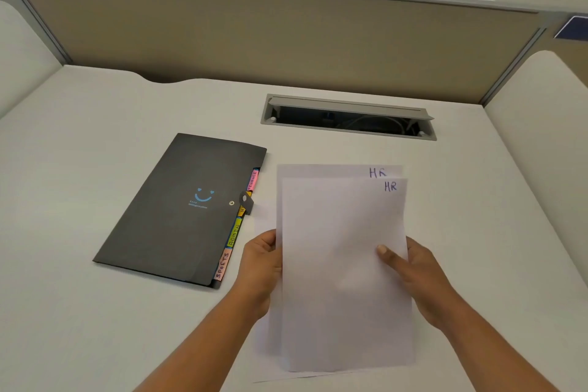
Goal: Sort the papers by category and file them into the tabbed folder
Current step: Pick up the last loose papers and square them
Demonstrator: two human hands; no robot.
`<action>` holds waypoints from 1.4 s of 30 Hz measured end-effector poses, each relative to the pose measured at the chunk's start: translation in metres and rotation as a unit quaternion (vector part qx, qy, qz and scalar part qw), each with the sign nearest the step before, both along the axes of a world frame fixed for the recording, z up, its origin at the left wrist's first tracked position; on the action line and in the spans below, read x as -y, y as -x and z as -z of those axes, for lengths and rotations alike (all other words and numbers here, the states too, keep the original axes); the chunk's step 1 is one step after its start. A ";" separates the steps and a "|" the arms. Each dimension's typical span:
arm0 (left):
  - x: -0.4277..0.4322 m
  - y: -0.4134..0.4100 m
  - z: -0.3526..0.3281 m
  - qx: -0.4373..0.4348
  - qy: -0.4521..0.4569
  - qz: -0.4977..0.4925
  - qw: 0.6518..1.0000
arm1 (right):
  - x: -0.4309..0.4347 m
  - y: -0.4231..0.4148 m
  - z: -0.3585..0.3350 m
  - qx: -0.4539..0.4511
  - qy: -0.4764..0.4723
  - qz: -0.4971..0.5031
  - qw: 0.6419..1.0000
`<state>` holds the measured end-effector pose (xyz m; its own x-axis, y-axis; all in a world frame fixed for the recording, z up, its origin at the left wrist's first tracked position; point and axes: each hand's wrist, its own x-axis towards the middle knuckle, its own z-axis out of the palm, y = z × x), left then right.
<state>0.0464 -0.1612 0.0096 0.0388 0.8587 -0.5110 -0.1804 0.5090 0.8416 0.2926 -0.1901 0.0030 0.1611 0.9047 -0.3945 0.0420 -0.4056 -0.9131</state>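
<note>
Two white paper sheets marked "HR" in the top right corner are in hand: the front sheet [345,274] overlaps the rear sheet [321,170], which shows as a strip above it. Left hand [261,267] grips the left edge of the stack, fingers hidden behind the paper. Right hand [413,274] pinches the right edge, thumb [389,256] on the front face. A thin paper edge [286,379] shows below the stack; how many more sheets lie there cannot be told.

Flat black tabbed folder with a blue smiley print [181,210] lies closed on the pale counter [79,312], just left of the papers, snap strap [246,202] fastened. Coloured tabs [234,234] protrude along its right edge: pink FINANCE, yellow partly under the strap, blue-green ADMIN, peach SPORTS.

Judgement: step is grouping the HR sheets. To do it well, square both sheets edge to edge, keep labels visible for checking, set the pair apart from other categories. The yellow tab is probably HR; confirm after unsnapping.
</note>
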 end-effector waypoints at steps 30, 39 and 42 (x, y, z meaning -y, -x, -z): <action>-0.089 -0.009 0.049 -0.598 -0.175 0.418 0.661 | 0.017 -0.037 -0.006 -0.109 0.027 0.237 0.965; -0.104 -0.023 0.039 -0.629 -0.149 0.399 0.651 | 0.014 -0.042 -0.004 -0.121 0.022 0.250 0.960; -0.106 -0.025 0.037 -0.629 -0.134 0.400 0.652 | 0.014 -0.044 -0.002 -0.121 0.022 0.250 0.961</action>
<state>0.0712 -0.0549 -0.0279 0.2244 0.8857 -0.4063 0.9729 -0.1801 0.1449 0.3365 -0.2043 0.0048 0.4692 0.7199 -0.5115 -0.3791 -0.3589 -0.8529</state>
